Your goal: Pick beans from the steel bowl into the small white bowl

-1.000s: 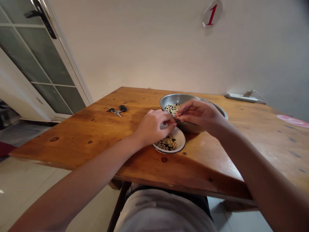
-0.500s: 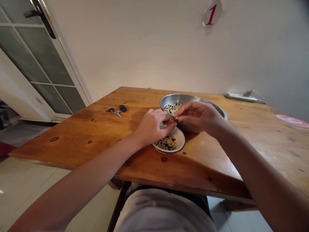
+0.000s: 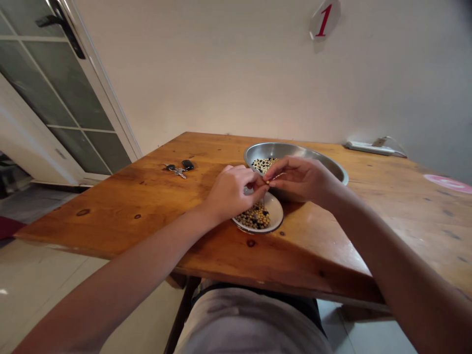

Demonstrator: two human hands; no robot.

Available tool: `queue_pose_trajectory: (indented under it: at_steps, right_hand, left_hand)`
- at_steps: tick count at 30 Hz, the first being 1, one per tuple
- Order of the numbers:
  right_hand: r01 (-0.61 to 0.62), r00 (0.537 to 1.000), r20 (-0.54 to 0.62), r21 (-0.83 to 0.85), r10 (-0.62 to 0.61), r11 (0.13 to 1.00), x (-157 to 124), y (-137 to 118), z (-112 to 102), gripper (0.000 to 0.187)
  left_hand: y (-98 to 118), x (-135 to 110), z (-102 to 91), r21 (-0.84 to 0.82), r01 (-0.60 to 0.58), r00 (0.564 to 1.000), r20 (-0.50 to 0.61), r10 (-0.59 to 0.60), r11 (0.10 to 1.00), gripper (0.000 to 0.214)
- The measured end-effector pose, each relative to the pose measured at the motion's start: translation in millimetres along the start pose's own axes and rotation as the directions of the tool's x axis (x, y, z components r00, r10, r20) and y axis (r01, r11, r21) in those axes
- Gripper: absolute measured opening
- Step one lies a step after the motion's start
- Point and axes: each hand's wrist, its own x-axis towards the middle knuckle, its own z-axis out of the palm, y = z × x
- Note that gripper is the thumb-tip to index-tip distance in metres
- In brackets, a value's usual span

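My left hand [image 3: 232, 192] hangs curled just above a small white plate with a dark rim [image 3: 275, 209], which holds a mix of pale yellow and black beans [image 3: 254, 217]. My right hand [image 3: 300, 181] reaches across a steel bowl [image 3: 291, 150], with its fingertips pinched on a small yellow bean [image 3: 267, 181] close to my left fingertips. More mixed beans [image 3: 263, 165] lie in the bowl. The hands hide part of the plate and the bowl. Whether my left fingers hold anything is hidden.
A bunch of keys with a black fob [image 3: 179, 169] lies left on the wooden table [image 3: 129, 206]. A white power strip [image 3: 368, 148] sits by the wall at the back right. A pink round sticker [image 3: 448, 184] marks the right side. A glass door [image 3: 62, 93] stands open at left.
My right hand has shifted slightly left and down toward my left hand, showing more of the bowl's rim. The plate and bowl stay in place.
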Motion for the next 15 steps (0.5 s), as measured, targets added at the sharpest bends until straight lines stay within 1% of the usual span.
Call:
queue_pose_trajectory:
  at_steps: [3, 6, 8, 12, 15]
  right_hand:
    - [-0.012, 0.999, -0.036, -0.014, 0.012, 1.0, 0.6, 0.6, -1.4, 0.024]
    - [0.014, 0.999, -0.037, -0.072, -0.016, 0.997, 0.9, 0.2, -3.2, 0.013]
    - [0.024, 0.999, -0.023, -0.091, -0.027, 0.996, 0.7, -1.0, -3.8, 0.009]
    - [-0.009, 1.0, -0.026, -0.079, 0.007, 0.997, 0.3, -3.9, -3.5, 0.014]
    - [-0.013, 0.999, -0.034, -0.09, 0.01, 0.996, 0.2, -4.6, -2.4, 0.016]
  left_hand:
    - [0.2, 0.4, 0.7, 0.001, -0.002, 1.0, -0.02, 0.002, 1.0, 0.017]
    - [1.1, 0.6, 0.1, 0.016, -0.003, 1.0, -0.013, 0.003, 1.0, 0.018]
    - [1.9, 0.7, -0.7, 0.019, 0.005, 1.0, -0.002, -0.005, 1.0, 0.019]
    - [3.4, 0.8, -1.9, -0.016, 0.018, 1.0, 0.025, -0.017, 1.0, 0.016]
    - [3.7, 0.6, -2.1, -0.03, 0.022, 1.0, 0.019, -0.021, 0.999, 0.013]
